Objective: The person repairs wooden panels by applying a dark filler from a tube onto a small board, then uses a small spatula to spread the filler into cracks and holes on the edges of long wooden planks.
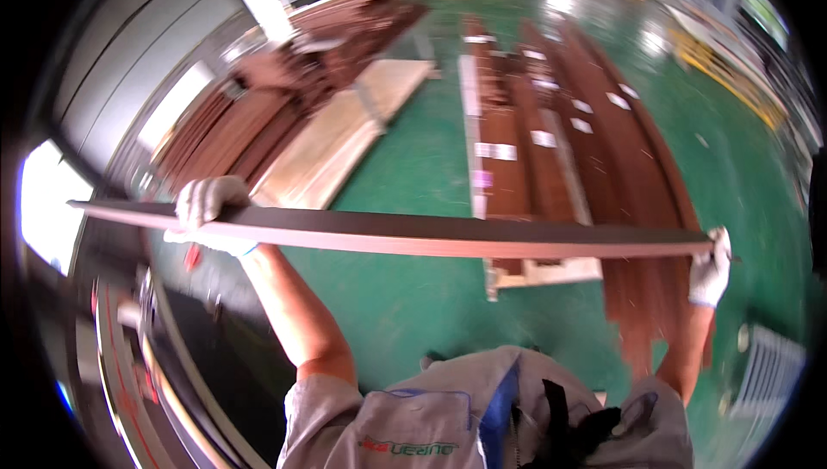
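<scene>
A long brown board (448, 235) spans the view crosswise in front of my body, held up off the floor. White-gloved fingers of my left hand (209, 211) are wrapped over it near its left end. At the right end my right hand (710, 269), also gloved in white, grips the board's tip. Beyond and below it lie stacks of reddish-brown boards (607, 155) with white paper labels, some on a pale wooden pallet (551, 273).
Stacked brown boards (237, 129) and a pale wooden slab (349, 137) stand at the far left. A dark bench-like surface (228, 348) is close on my left. On the green floor (388, 297), a white slatted rack (767, 370) stands at right; yellow rails (728, 77) run farther back.
</scene>
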Available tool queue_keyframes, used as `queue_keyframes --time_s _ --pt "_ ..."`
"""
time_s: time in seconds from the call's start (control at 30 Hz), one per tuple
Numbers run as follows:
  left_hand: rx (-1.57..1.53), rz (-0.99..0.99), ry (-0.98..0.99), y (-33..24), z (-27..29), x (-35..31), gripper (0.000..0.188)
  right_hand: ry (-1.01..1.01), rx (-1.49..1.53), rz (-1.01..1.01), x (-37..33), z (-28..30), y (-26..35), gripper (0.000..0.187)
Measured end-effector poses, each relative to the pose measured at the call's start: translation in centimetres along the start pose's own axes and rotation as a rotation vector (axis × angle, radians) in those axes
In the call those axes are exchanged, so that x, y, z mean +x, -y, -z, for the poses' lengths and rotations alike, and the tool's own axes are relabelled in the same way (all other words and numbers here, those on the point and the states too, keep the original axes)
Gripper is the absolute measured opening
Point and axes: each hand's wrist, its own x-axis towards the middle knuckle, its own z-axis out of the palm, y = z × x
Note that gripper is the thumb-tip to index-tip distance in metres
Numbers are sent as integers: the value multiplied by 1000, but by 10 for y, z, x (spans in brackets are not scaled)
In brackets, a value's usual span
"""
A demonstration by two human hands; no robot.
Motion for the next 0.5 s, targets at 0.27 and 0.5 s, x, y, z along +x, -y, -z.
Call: queue_keyframes --time_s 0.27,0.5 --pt "631 -360 -414 -260 -74 -72 29 90 -590 -130 -47 -222 -135 21" --pt "895 -299 -779 -353 -44 -59 24 489 -1649 227 -92 -353 -212 37"
